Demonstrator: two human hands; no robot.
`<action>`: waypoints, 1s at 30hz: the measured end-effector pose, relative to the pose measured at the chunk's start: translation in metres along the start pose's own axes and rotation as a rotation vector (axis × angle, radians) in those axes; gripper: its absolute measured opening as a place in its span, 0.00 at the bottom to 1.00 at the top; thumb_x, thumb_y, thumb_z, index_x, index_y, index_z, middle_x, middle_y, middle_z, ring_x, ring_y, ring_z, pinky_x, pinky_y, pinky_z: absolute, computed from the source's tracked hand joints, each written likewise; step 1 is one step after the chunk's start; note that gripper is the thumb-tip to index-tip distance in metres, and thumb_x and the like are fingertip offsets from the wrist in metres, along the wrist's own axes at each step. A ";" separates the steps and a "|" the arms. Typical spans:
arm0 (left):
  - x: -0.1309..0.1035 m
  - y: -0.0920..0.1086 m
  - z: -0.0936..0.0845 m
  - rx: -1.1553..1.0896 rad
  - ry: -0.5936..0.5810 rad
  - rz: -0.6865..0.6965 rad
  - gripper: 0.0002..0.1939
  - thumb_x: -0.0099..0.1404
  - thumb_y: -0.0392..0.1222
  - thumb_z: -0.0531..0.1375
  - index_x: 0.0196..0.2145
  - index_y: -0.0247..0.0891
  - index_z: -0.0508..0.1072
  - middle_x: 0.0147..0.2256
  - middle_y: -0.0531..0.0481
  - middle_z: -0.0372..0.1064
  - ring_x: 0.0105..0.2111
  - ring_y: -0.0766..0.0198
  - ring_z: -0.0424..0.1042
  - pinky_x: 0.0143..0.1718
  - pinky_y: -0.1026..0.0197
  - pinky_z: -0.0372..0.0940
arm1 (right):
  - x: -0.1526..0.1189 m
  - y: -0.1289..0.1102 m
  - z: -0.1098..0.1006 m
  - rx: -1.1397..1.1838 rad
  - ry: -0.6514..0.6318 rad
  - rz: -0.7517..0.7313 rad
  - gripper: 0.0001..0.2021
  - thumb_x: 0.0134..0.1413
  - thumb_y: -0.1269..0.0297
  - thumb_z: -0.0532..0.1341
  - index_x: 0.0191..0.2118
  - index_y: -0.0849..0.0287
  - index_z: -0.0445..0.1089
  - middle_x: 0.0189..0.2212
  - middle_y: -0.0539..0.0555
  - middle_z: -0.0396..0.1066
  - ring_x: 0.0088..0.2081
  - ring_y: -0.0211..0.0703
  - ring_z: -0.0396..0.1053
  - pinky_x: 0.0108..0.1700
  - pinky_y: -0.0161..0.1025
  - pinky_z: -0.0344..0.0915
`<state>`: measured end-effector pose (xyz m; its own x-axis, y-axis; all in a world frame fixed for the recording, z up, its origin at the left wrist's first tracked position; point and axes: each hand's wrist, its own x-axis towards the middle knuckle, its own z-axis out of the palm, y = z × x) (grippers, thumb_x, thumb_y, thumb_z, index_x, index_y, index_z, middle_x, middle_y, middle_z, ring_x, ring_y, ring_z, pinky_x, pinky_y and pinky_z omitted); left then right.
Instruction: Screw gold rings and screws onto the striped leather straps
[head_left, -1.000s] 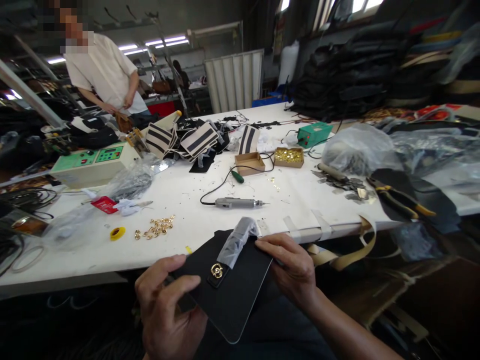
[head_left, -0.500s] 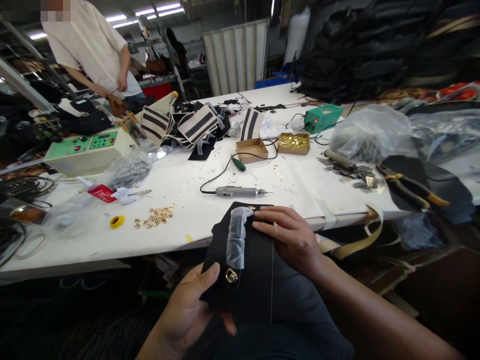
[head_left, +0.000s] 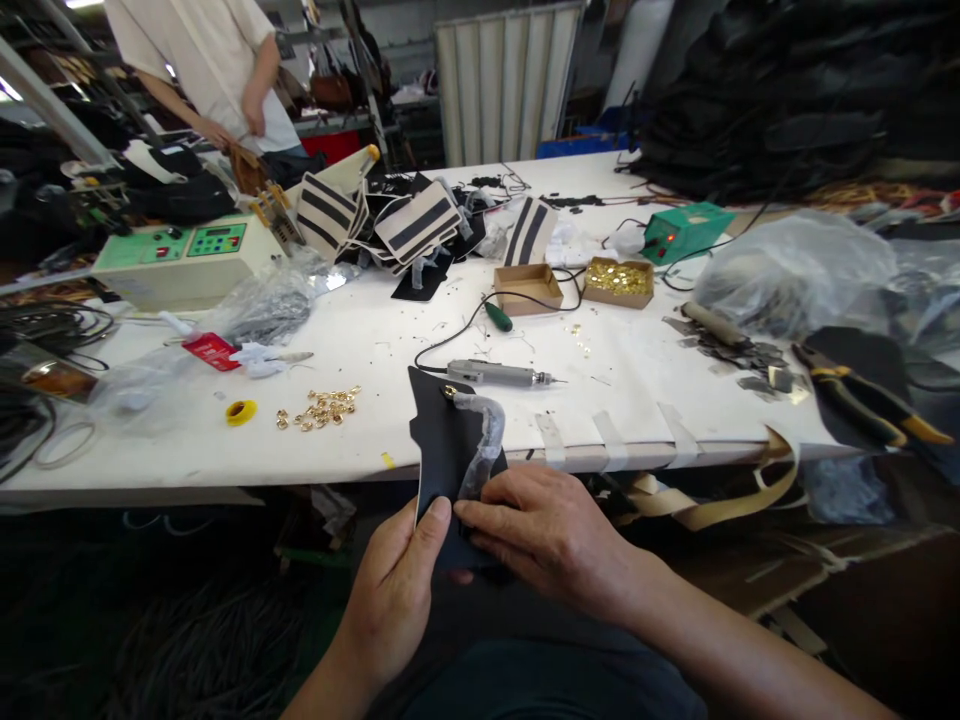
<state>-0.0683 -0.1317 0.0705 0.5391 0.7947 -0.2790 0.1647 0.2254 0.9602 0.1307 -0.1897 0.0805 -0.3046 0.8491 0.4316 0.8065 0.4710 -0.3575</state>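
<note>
My left hand (head_left: 394, 590) is closed on the lower left edge of a black bag panel (head_left: 441, 440), its thumb pressed on the front face. A handle wrapped in clear plastic (head_left: 491, 428) bows out from that panel. Near the panel's top, a small gold fitting (head_left: 449, 392) sits at the handle's upper end. My right hand (head_left: 559, 535) pinches the handle's lower end, and its fingers hide the fitting there. Just beyond the panel, a grey electric screwdriver (head_left: 491, 373) lies on the table (head_left: 375, 340) with its bit pointing right.
Loose gold fittings (head_left: 326, 408) and a yellow tape roll (head_left: 241, 412) lie at left. Farther back are a cardboard box (head_left: 527, 290), a box of gold pieces (head_left: 619, 282), striped panels (head_left: 420, 225) and a green power unit (head_left: 686, 232). Pliers (head_left: 870, 395) rest at right. A person stands behind.
My right hand has moved from the panel's top to the handle's lower end. The panel has turned and tilted, and the handle now bows away from it. My left thumb stays on the panel.
</note>
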 end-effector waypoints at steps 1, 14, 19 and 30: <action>0.000 0.000 -0.001 0.003 -0.001 0.004 0.27 0.72 0.62 0.57 0.48 0.35 0.80 0.41 0.44 0.78 0.39 0.54 0.76 0.31 0.61 0.75 | 0.000 0.002 0.002 0.027 -0.017 0.001 0.09 0.70 0.66 0.61 0.51 0.57 0.75 0.38 0.54 0.75 0.36 0.43 0.71 0.38 0.41 0.65; 0.003 -0.006 -0.005 -0.076 -0.010 0.007 0.24 0.73 0.61 0.57 0.44 0.36 0.81 0.38 0.45 0.79 0.34 0.56 0.77 0.33 0.61 0.72 | 0.006 0.014 -0.001 0.113 0.052 -0.052 0.05 0.68 0.63 0.64 0.43 0.56 0.78 0.36 0.54 0.80 0.34 0.41 0.76 0.36 0.37 0.70; 0.000 -0.005 0.001 -0.168 0.066 0.049 0.24 0.71 0.60 0.60 0.46 0.36 0.81 0.38 0.45 0.80 0.37 0.53 0.78 0.36 0.60 0.72 | -0.001 0.004 0.011 0.118 0.206 0.062 0.05 0.65 0.66 0.68 0.44 0.57 0.78 0.35 0.54 0.80 0.35 0.42 0.77 0.37 0.39 0.70; 0.007 -0.017 0.012 -0.333 0.213 0.063 0.26 0.67 0.59 0.65 0.48 0.32 0.80 0.37 0.44 0.81 0.42 0.50 0.78 0.45 0.56 0.72 | -0.008 -0.001 0.011 0.112 0.307 -0.007 0.09 0.61 0.69 0.70 0.46 0.54 0.78 0.36 0.54 0.80 0.34 0.43 0.75 0.37 0.42 0.69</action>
<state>-0.0577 -0.1369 0.0518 0.3502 0.9041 -0.2448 -0.1591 0.3149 0.9357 0.1268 -0.1941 0.0682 -0.1290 0.7417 0.6582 0.7386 0.5148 -0.4353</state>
